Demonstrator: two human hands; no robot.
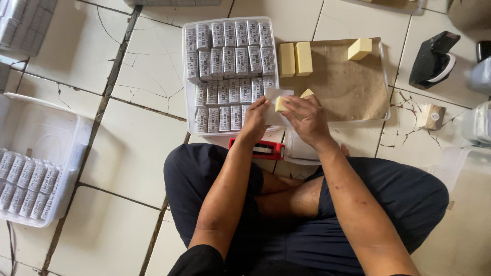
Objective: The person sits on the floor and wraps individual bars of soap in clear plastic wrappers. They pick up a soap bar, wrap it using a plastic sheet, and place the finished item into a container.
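My left hand (255, 120) and my right hand (307, 118) meet over the floor in front of my crossed legs. Together they hold a pale yellow block (281, 104) against a white paper wrapper (274, 97). Just beyond my left hand stands a clear tray (187, 76) packed with several rows of wrapped bars (230, 61). Past my right hand lies a tray lined with brown paper (353, 82), carrying three bare yellow blocks (294, 59) at its far end and another beside my fingers.
A red tape dispenser (258, 148) lies under my wrists. A clear bin with wrapped bars (28, 184) stands at the left. A black device (433, 59) and a small wrapped piece (432, 116) lie at the right on the cracked tile floor.
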